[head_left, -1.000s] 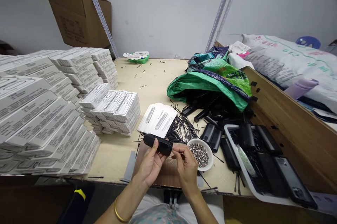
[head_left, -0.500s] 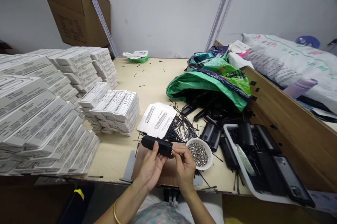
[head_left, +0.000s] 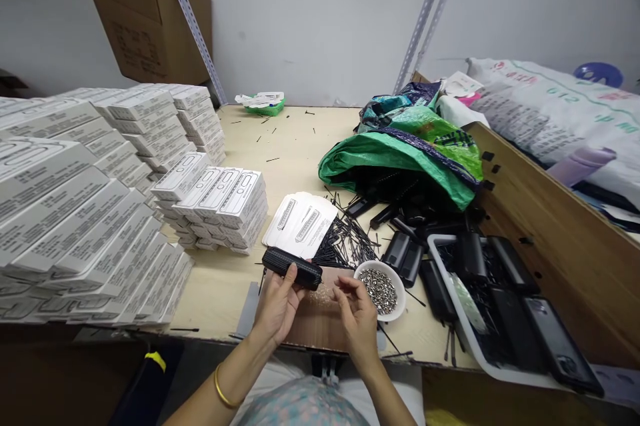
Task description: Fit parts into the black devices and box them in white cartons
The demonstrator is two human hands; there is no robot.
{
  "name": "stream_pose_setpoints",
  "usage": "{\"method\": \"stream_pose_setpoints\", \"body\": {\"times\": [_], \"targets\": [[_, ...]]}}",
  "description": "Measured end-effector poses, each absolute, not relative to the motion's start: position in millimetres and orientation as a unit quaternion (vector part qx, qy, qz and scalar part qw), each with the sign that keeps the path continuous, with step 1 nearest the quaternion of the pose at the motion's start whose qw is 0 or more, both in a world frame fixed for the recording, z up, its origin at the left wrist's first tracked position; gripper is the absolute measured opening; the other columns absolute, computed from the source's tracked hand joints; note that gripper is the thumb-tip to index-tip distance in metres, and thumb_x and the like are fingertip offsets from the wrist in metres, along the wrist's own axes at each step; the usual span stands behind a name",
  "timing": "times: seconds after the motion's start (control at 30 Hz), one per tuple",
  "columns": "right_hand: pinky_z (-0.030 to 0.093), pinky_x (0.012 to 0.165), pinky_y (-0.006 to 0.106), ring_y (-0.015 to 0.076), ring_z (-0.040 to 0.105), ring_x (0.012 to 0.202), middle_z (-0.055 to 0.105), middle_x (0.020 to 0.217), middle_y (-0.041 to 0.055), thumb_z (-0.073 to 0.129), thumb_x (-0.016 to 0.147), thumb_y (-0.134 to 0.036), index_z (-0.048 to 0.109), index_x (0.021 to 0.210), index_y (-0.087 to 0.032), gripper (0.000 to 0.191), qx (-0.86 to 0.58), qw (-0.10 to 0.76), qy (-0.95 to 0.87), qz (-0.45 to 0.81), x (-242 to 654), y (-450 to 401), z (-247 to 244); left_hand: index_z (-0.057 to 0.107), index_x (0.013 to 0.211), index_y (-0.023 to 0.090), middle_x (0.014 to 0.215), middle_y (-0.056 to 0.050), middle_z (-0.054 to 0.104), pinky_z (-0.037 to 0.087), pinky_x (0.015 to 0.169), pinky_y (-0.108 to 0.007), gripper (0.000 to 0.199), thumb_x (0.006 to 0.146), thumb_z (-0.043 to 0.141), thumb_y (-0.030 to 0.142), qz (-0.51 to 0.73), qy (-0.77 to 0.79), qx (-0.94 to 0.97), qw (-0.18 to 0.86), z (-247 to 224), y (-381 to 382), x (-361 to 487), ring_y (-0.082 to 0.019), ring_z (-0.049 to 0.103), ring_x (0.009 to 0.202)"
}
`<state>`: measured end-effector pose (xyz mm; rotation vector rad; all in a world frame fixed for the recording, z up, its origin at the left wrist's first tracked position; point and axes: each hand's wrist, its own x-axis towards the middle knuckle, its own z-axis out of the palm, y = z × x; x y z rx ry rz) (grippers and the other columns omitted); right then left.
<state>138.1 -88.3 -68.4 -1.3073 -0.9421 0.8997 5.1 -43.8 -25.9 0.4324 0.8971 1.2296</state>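
Note:
My left hand [head_left: 281,306] grips a black oblong device [head_left: 293,267] with rounded ends and a patterned surface, thumb on top. What kind of device it is I cannot tell. It is held above a brown board [head_left: 320,326] at the table's front edge. To its right, my right hand [head_left: 356,309] is apart from the device, fingers loosely curled with a gap to the thumb; nothing shows between them. Close beside that hand stands a white bowl [head_left: 401,309] full of small shiny metal parts [head_left: 379,289]. Thin black sticks [head_left: 350,239] lie heaped behind, next to printed white papers [head_left: 300,223].
Stacks of white boxes [head_left: 65,213] fill the left side, with a smaller stack [head_left: 220,206] nearer. On the right are a green sack [head_left: 400,159] spilling black pieces, a white tray [head_left: 473,339] of black devices, and a wooden side board [head_left: 565,266]. A cardboard box [head_left: 145,26] stands behind.
My right hand has come away from the end of the black device and moved slightly right. My left hand has shifted a little left and tilted the device.

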Motion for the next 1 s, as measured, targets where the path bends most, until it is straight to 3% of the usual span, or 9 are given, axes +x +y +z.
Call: {"method": "stream_pose_setpoints", "body": {"times": [0.2, 0.37, 0.43, 0.53, 0.63, 0.77, 0.83, 0.9, 1.0], "targets": [[0.047, 0.09, 0.041, 0.0222, 0.06, 0.1, 0.064, 0.108, 0.0092, 0.058, 0.084, -0.034, 0.059, 0.107, -0.02, 0.027, -0.564, 0.562, -0.501, 0.339, 150, -68, -26, 0.057, 0.114, 0.021, 0.108, -0.008, 0.068, 0.051, 0.081, -0.031, 0.049, 0.069, 0.076, 0.026, 0.567, 0.466, 0.257, 0.628, -30, -42, 7, -0.02, 0.065, 0.096], [0.045, 0.094, 0.039, 0.0237, 0.057, 0.109, 0.06, 0.119, 0.0089, 0.073, 0.069, -0.032, 0.045, 0.129, -0.023, 0.066, -0.529, 0.551, -0.545, 0.346, 118, -44, -6, 0.068, 0.086, 0.02, 0.08, -0.005, 0.069, 0.047, 0.079, -0.025, 0.031, 0.059, 0.078, 0.01, 0.547, 0.545, 0.408, 0.488, -39, -39, 14, -0.023, 0.063, 0.09], [0.048, 0.085, 0.037, 0.0215, 0.062, 0.095, 0.065, 0.103, 0.0058, 0.071, 0.07, -0.031, 0.05, 0.119, -0.022, 0.054, -0.54, 0.55, -0.523, 0.363, 108, -35, -10, 0.07, 0.084, 0.021, 0.083, -0.007, 0.069, 0.045, 0.084, -0.026, 0.028, 0.06, 0.076, 0.007, 0.532, 0.527, 0.45, 0.485, -39, -39, 14, -0.024, 0.062, 0.093], [0.05, 0.074, 0.033, 0.0175, 0.062, 0.077, 0.063, 0.082, 0.0008, 0.065, 0.074, -0.032, 0.054, 0.097, -0.02, 0.028, -0.541, 0.585, -0.452, 0.402, 113, -26, -17, 0.069, 0.099, 0.022, 0.104, -0.009, 0.069, 0.041, 0.095, -0.029, 0.047, 0.056, 0.078, 0.005, 0.488, 0.469, 0.503, 0.537, -30, -40, 5, -0.025, 0.06, 0.103], [0.049, 0.079, 0.036, 0.0163, 0.061, 0.076, 0.059, 0.079, -0.0009, 0.063, 0.075, -0.029, 0.052, 0.09, -0.021, 0.021, -0.465, 0.676, -0.391, 0.418, 130, -28, -8, 0.064, 0.112, 0.021, 0.119, -0.011, 0.063, 0.039, 0.1, -0.032, 0.051, 0.064, 0.076, 0.011, 0.481, 0.43, 0.484, 0.591, -22, -40, -16, -0.024, 0.058, 0.11], [0.045, 0.087, 0.045, 0.0165, 0.058, 0.073, 0.057, 0.073, -0.0025, 0.059, 0.075, -0.019, 0.051, 0.086, -0.025, 0.015, -0.355, 0.749, -0.472, 0.3, 130, -56, 1, 0.062, 0.109, 0.017, 0.119, -0.012, 0.061, 0.039, 0.1, -0.03, 0.038, 0.073, 0.072, 0.024, 0.587, 0.463, 0.362, 0.557, -32, -37, -47, -0.022, 0.059, 0.11], [0.047, 0.08, 0.044, 0.0184, 0.057, 0.071, 0.057, 0.071, -0.0017, 0.059, 0.071, -0.017, 0.051, 0.083, -0.026, 0.017, -0.338, 0.702, -0.564, 0.274, 115, -72, -15, 0.059, 0.111, 0.017, 0.119, -0.012, 0.061, 0.039, 0.101, -0.031, 0.039, 0.075, 0.071, 0.028, 0.594, 0.468, 0.36, 0.546, -41, -37, -55, -0.022, 0.059, 0.11], [0.047, 0.061, 0.032, 0.0161, 0.053, 0.061, 0.055, 0.067, -0.0009, 0.057, 0.071, -0.018, 0.052, 0.076, -0.024, 0.01, -0.355, 0.592, -0.656, 0.305, 99, -79, -43, 0.057, 0.113, 0.018, 0.12, -0.011, 0.06, 0.039, 0.101, -0.032, 0.039, 0.078, 0.068, 0.031, 0.583, 0.471, 0.379, 0.542, -48, -40, -57, -0.022, 0.058, 0.112], [0.046, 0.062, 0.031, 0.0163, 0.053, 0.065, 0.053, 0.07, -0.0002, 0.057, 0.072, -0.022, 0.051, 0.075, -0.022, 0.007, -0.416, 0.58, -0.578, 0.396, 90, -74, -75, 0.057, 0.113, 0.018, 0.12, -0.012, 0.061, 0.039, 0.101, -0.033, 0.037, 0.079, 0.067, 0.032, 0.573, 0.464, 0.388, 0.553, -51, -43, -51, -0.023, 0.057, 0.112]]}}
